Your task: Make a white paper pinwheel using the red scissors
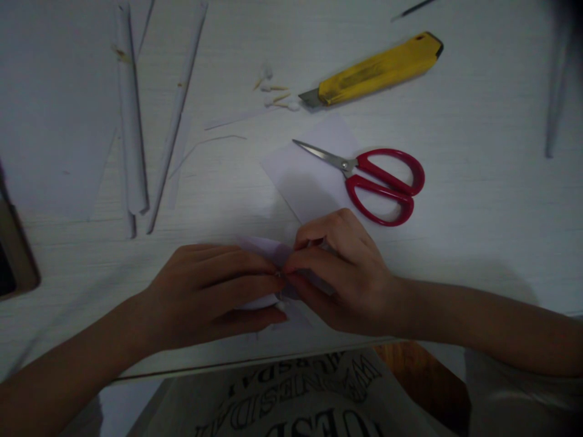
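Note:
My left hand and my right hand meet at the near edge of the white table. Both pinch a small piece of pale paper between their fingertips. Most of that paper is hidden under my fingers. Just beyond my right hand lies a white paper sheet. Red-handled scissors rest shut, partly on that sheet.
A yellow utility knife lies at the back, blade out to the left. Rolled paper tubes and thin paper strips lie at the left, on and beside a large sheet. Small scraps sit near the knife. A dark object is at the left edge.

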Action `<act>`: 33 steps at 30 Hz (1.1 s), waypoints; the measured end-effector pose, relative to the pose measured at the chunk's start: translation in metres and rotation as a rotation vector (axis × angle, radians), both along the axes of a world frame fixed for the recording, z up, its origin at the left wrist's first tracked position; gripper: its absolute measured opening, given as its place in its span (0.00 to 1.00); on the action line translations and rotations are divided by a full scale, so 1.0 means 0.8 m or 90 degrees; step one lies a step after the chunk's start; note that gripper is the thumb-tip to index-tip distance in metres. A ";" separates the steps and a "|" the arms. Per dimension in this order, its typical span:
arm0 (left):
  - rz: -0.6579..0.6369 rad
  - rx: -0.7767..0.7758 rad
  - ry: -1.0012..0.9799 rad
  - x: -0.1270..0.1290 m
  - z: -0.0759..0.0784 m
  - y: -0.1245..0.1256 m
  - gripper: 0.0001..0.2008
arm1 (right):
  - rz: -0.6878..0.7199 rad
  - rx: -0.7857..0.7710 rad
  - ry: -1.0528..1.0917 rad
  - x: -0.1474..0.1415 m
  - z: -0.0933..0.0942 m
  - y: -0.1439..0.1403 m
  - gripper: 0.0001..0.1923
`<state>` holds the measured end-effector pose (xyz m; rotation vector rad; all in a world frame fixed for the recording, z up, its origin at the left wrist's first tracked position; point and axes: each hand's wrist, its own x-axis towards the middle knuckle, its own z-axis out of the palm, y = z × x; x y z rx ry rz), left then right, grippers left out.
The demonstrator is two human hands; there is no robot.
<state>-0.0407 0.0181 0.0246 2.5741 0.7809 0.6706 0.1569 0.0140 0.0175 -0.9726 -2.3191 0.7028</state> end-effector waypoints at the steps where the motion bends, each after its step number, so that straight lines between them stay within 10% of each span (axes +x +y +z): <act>1: 0.000 0.002 0.002 0.000 0.000 0.000 0.07 | 0.000 0.001 -0.001 0.000 0.000 0.000 0.06; 33: -0.027 0.021 0.044 -0.002 0.000 -0.001 0.05 | 0.016 0.038 -0.014 -0.001 -0.001 0.005 0.06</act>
